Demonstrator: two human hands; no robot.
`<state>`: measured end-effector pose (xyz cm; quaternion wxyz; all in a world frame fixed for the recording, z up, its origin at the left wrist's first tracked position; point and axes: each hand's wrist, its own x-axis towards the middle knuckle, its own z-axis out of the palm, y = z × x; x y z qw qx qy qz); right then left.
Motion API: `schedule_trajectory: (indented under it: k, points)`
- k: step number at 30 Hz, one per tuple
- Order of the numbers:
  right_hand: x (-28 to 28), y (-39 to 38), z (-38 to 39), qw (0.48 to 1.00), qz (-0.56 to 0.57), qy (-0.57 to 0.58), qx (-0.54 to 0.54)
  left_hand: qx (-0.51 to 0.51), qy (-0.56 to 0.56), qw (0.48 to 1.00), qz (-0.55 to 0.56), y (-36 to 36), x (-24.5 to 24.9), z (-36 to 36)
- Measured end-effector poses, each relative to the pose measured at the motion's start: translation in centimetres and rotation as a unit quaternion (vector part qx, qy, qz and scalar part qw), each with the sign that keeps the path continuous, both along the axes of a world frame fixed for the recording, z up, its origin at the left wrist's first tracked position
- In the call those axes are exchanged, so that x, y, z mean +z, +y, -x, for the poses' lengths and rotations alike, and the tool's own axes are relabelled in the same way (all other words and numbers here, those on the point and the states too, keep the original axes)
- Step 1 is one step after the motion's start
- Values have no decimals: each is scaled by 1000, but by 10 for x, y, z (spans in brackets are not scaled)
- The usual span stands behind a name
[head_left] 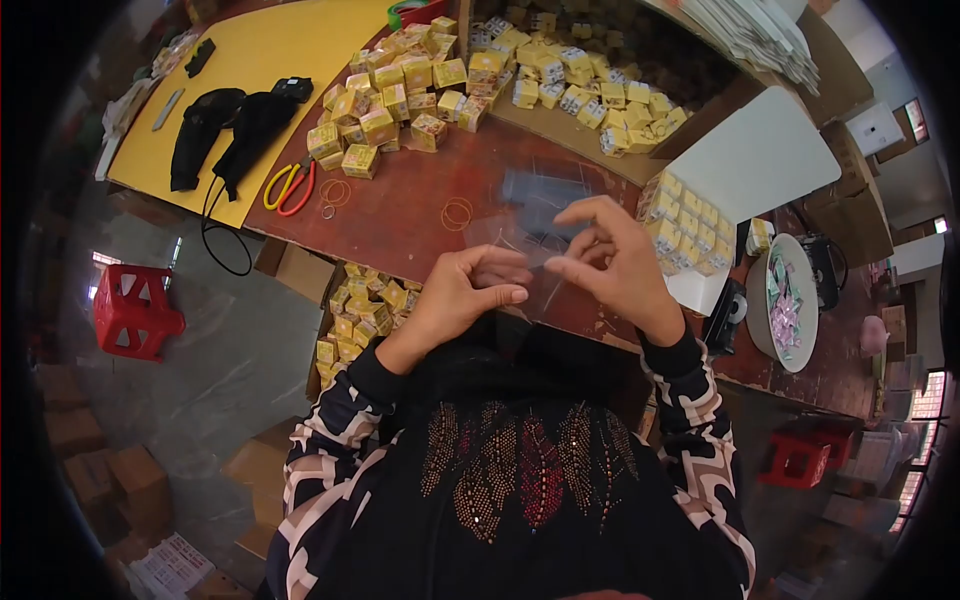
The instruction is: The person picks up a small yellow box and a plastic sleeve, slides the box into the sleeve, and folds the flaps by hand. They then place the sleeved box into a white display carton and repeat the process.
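Observation:
A clear, thin plastic bag or sheet is stretched between my two hands above the front edge of the red table. My left hand has its fingers curled together with the thumb along the film's left side. On the other side, my right hand bends thumb and forefinger inward to pinch the film's edge. More transparent plastic, bluish and blurred, lies on the tabletop just beyond the hands. Left of it rest thin yellow rubber bands.
Small yellow boxes are heaped at the back, with more in a carton and below the table edge. A wrapped block of boxes stands right, near a bowl of sachets. Pliers lie left; a red stool stands on the floor.

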<state>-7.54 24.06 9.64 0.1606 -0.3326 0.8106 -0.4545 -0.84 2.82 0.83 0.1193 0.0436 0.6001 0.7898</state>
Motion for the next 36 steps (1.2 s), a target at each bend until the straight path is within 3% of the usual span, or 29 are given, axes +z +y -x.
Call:
schedule_trajectory:
  k: [2,4,6,10,13,15,19,21,25,27,28,30,32,33,36]
  points:
    - [-6,-12,2,977,133,8,-166,31,-1,1000,-6,-5,-5,-3]
    - [-18,-13,5,977,148,-49,-145,63,2,998,-13,-8,-11,-6]
    - [-27,-14,10,961,101,-257,-13,91,29,995,0,-9,-17,-9]
    - [-19,-42,2,984,64,-165,1,120,-30,990,-65,-17,-24,-11]
    - [-35,-58,13,984,27,-177,-20,176,42,983,-26,-20,-18,-16]
    - [-46,-71,16,987,27,-154,-20,183,41,976,110,-25,-12,-18]
    - [-52,-97,15,992,24,-121,-2,209,41,961,176,-46,-40,-17]
    - [-55,-110,19,991,29,-128,3,249,84,927,269,-52,-45,-22]
    - [-52,-132,28,978,46,-197,53,238,21,946,217,-61,-38,-29]
    - [-32,-137,45,965,34,-255,56,246,-23,969,29,-71,-32,-31]
    - [-24,-138,60,948,22,-314,56,248,-24,968,27,-78,-33,-31]
    - [-60,-136,122,998,24,-38,-36,204,-78,959,-181,-88,-37,-35]
    - [-89,-132,186,960,-120,226,-110,183,-72,956,-218,-91,-41,-37]
    - [-99,-132,205,960,-120,228,-110,163,-63,951,-255,-91,-42,-38]
    - [-122,-137,231,946,-194,215,-145,180,-39,955,-231,-84,-44,-40]
